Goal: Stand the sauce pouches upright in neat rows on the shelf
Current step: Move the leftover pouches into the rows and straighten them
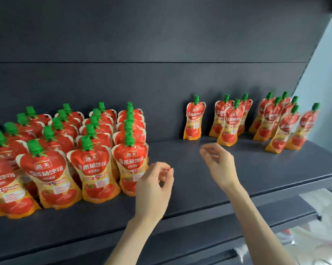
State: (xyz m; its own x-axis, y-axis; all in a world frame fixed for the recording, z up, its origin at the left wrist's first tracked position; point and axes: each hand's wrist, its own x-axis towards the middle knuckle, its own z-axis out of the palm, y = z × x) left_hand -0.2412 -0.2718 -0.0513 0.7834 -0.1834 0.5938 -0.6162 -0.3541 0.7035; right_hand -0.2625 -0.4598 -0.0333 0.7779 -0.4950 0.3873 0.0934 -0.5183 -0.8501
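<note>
Red and yellow sauce pouches with green caps stand on a dark grey shelf [190, 180]. At the left, several upright rows form a tight block [81, 146]. A single pouch [194, 119] stands at the back centre. A looser group [229, 121] and a further cluster [283, 123] stand at the right. My left hand [153, 190] hovers just right of the block's front right pouch [130, 165], fingers curled, holding nothing. My right hand [218, 163] is blurred over the bare middle of the shelf, fingers apart and empty.
The shelf's dark back panel [161, 54] rises behind the pouches. A lower shelf edge [199, 243] runs below. White plastic bags [314, 236] lie at the bottom right. A pale wall [327, 92] borders the right side.
</note>
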